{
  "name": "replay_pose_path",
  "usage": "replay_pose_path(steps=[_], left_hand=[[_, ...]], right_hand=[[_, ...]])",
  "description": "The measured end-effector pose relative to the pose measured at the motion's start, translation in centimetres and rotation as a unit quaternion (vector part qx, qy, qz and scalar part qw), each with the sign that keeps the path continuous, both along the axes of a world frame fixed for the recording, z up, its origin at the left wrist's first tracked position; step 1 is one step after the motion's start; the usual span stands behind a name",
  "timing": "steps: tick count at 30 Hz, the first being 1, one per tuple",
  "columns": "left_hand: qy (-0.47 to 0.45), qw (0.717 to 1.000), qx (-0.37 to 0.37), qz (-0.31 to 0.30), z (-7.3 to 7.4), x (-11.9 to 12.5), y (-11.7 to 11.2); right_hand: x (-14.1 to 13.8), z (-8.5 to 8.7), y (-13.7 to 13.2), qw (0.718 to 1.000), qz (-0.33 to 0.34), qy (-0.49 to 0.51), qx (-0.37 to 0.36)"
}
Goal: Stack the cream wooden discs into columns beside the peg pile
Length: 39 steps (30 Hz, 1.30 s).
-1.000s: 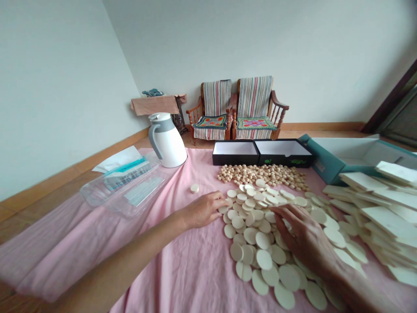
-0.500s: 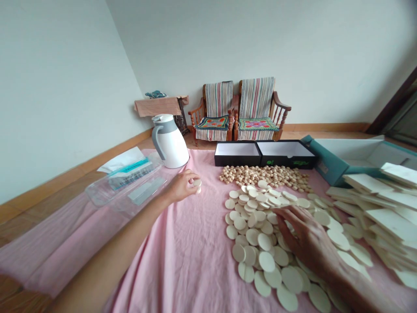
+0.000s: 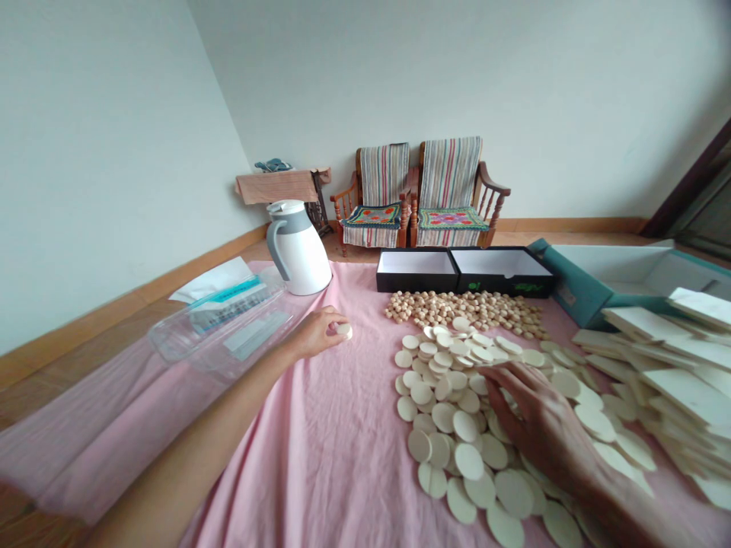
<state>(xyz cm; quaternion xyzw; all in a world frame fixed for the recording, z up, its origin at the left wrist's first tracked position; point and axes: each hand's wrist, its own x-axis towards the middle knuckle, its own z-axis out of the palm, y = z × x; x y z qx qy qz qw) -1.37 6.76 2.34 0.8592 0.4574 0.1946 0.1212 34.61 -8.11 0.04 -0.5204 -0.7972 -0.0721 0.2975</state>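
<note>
My left hand (image 3: 318, 332) is over the pink cloth left of centre. Its thumb and fingers pinch a pale round wooden disc (image 3: 344, 330), low at the cloth; whether another disc lies under it I cannot tell. My right hand (image 3: 528, 403) rests on a spread pile of wooden discs (image 3: 468, 426) on the right. Its fingers are stretched out and touch the discs, thumb apart. Some discs under the palm are hidden.
Behind the discs lie many small wooden beads (image 3: 468, 310), with two black boxes (image 3: 416, 272) beyond. At right are a teal box (image 3: 576, 281) and stacked wooden boards (image 3: 679, 380). A white jug (image 3: 305, 255) and a clear plastic case (image 3: 222, 323) stand left.
My left hand has lowered the disc slightly; it was tilted above a lower pale edge and now lies flatter. My right hand stays about where it was on the pile.
</note>
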Motion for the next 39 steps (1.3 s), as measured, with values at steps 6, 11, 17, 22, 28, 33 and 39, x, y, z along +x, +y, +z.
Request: replay_pose_path(steps=[6,11,17,22,28,33,39], left_hand=[[-0.053,0.998,0.019,-0.032,1.2,3.1,-2.1],[-0.027,0.993,-0.008,-0.111,0.0,8.0,-4.4],[-0.010,0.985,0.012,-0.173,-1.3,10.2,-5.0],[0.029,0.994,0.020,-0.103,-1.2,9.6,-5.2],[0.024,0.994,-0.029,-0.105,-0.4,8.6,-5.3],[0.034,0.988,-0.052,-0.144,0.5,8.2,-5.5],[0.001,0.999,0.021,-0.028,2.9,4.4,-2.9]], right_hand=[[0.1,0.0,0.0,1.000,0.005,0.000,0.000],[0.0,0.0,0.0,1.000,0.005,-0.005,-0.005],[0.0,0.0,0.0,1.000,0.006,-0.008,-0.007],[0.1,0.0,0.0,1.000,0.011,-0.005,-0.014],[0.0,0.0,0.1,1.000,0.013,0.000,-0.015],[0.1,-0.1,0.0,1.000,0.016,0.002,-0.017],[0.1,0.0,0.0,1.000,0.016,0.000,-0.014]])
